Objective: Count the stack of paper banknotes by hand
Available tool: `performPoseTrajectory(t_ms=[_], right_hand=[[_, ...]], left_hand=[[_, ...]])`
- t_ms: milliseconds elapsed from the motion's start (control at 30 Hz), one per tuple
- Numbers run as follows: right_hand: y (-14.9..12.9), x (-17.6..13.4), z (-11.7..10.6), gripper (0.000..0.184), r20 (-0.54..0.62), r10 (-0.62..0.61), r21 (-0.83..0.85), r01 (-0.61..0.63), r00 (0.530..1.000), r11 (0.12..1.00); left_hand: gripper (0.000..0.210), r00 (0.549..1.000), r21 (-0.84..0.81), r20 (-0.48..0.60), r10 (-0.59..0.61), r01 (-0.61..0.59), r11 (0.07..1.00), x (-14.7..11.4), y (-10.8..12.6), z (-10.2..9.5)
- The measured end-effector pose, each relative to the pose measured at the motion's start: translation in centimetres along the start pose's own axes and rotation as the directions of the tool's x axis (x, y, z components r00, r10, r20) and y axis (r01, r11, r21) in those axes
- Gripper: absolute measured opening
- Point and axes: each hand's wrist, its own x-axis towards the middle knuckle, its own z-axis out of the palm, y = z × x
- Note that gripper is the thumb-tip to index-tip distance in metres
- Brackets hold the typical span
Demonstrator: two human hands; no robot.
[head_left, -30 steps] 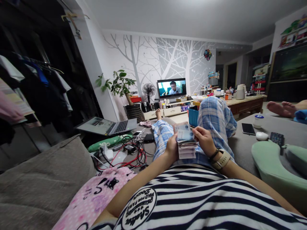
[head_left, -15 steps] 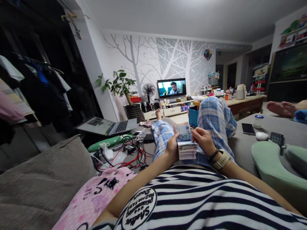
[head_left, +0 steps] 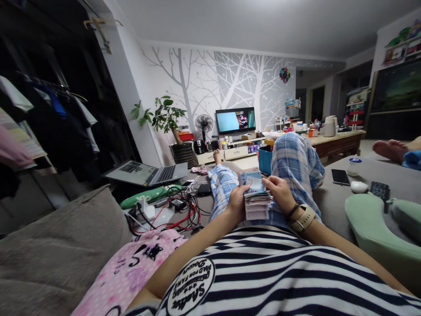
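Observation:
A stack of banknotes is held over my lap, its near ends bent down in layers toward my belly. My left hand grips the stack from its left side, thumb on top. At the upper right corner, my right hand pinches the edge of a bluish note with thumb and fingertips. A pinkish note edge shows behind the bluish one. Below the notes are my blue plaid trousers. How many notes there are cannot be made out.
On my left lie an open laptop, tangled cables and a pink blanket. To the right are a phone, a white mouse, a remote and a green neck pillow. Another person's feet rest at far right.
The bluish note showing a 10 at the top of the stack has given way to a bluish face with a pale patch. Both hands stay nearly in place. The television picture differs.

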Motion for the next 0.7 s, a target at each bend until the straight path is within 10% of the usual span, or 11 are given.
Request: performPoseTrajectory(t_ms=[700], right_hand=[[-2.1,-0.8,0.0,0.031,0.051,-0.111,0.099,0.106,0.992,0.989]], left_hand=[[0.027,0.997,-0.072,0.035,-0.074,0.076,0.994,0.1,0.5,0.8]])
